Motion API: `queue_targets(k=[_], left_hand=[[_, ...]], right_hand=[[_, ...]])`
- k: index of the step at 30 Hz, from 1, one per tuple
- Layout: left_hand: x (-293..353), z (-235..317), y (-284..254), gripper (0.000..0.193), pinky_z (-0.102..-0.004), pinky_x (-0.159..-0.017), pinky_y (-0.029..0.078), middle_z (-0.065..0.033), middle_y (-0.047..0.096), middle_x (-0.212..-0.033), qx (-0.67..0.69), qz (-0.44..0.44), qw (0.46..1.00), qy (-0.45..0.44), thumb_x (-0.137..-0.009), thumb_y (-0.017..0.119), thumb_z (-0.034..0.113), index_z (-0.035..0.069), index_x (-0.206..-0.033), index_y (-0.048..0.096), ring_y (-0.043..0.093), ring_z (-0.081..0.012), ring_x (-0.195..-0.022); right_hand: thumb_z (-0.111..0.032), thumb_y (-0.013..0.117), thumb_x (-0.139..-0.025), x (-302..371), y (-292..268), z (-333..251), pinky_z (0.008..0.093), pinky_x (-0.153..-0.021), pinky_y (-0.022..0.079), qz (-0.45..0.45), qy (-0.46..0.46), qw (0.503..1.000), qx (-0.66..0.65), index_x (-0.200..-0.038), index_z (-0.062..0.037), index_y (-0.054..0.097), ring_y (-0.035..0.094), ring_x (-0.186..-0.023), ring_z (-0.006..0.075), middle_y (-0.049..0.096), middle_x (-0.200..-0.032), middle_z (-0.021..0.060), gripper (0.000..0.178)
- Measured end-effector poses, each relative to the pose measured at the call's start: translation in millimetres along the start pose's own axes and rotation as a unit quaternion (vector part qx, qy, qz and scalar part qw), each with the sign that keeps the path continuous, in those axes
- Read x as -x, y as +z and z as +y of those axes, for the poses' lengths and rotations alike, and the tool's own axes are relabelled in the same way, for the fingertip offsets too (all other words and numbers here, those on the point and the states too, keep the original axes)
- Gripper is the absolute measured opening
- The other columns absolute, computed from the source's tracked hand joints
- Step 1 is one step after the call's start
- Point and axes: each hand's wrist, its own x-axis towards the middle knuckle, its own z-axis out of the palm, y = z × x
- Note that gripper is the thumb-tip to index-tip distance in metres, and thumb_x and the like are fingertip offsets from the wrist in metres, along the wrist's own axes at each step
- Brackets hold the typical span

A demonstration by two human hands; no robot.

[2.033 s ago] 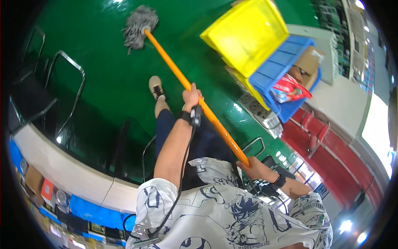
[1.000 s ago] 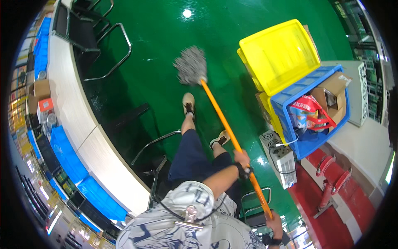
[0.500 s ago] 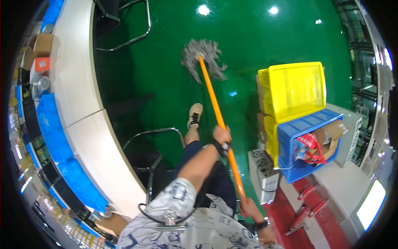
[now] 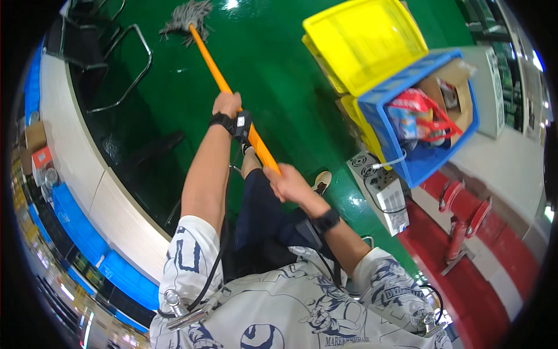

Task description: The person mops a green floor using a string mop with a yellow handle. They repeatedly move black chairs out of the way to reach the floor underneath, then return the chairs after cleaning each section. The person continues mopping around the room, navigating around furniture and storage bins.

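A mop with an orange handle [image 4: 212,64] slants across the green floor, its grey string head [image 4: 189,21] spread on the floor at the far left. My left hand [image 4: 227,104] is closed around the handle partway down. Lower and to the right, my right hand [image 4: 289,182] grips the handle near its top end. Both arms are stretched forward, with dark bands at the wrists. The mop head lies well ahead of both hands, close to a metal-legged chair [image 4: 142,52].
To the right stand yellow bins [image 4: 365,43] and a blue bin [image 4: 381,125] holding cartons and a red bag. Beside them are a white fan-topped box [image 4: 381,195] and red pipework [image 4: 463,215]. A long pale table [image 4: 87,157] curves along the left.
The mop head has moved forward and left, toward the chair. Both hands have moved forward with the handle, and my view has shifted. My right foot now shows near the white box.
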Motion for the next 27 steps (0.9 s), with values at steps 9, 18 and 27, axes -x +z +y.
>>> queue_targets(k=[9,18,27], left_hand=[[384.7,41.5,386.1,0.035,-0.0504,-0.072,0.052,-0.0259,0.063,-0.094,0.177,0.157,0.962,-0.135,-0.09,0.057,0.025,0.002,-0.112,0.042,0.062,-0.0452,-0.084],[641.3,-21.5,585.7,0.014,-0.0337,-0.05,0.049,-0.011,0.056,-0.064,0.699,-0.373,0.506,-0.341,-0.094,0.051,0.016,0.003,-0.094,0.056,0.061,-0.0258,-0.057],[380.6,-12.6,331.6,0.039,-0.0358,-0.042,0.048,-0.009,0.059,-0.05,0.464,-0.13,0.864,-0.147,-0.087,0.063,0.027,0.003,-0.057,0.059,0.061,-0.0206,-0.045]], right_hand=[[-0.034,0.058,-0.092,324.7,-209.8,317.6,0.0361,-0.052,0.041,0.154,0.122,0.97,0.141,-0.091,-0.0006,0.062,0.054,-0.055,0.022,0.057,-0.065,0.0118,0.034],[-0.037,0.06,-0.089,544.9,-243.8,408.9,0.0355,-0.047,0.036,0.246,0.234,0.881,0.33,-0.072,0.0043,0.06,0.046,-0.051,0.0115,0.048,-0.052,0.0092,0.045],[-0.043,0.049,-0.096,315.2,-139.7,245.5,0.0427,-0.049,0.042,0.161,0.128,0.908,0.366,-0.085,0.007,0.061,0.058,-0.051,0.0368,0.054,-0.056,0.0208,0.052]])
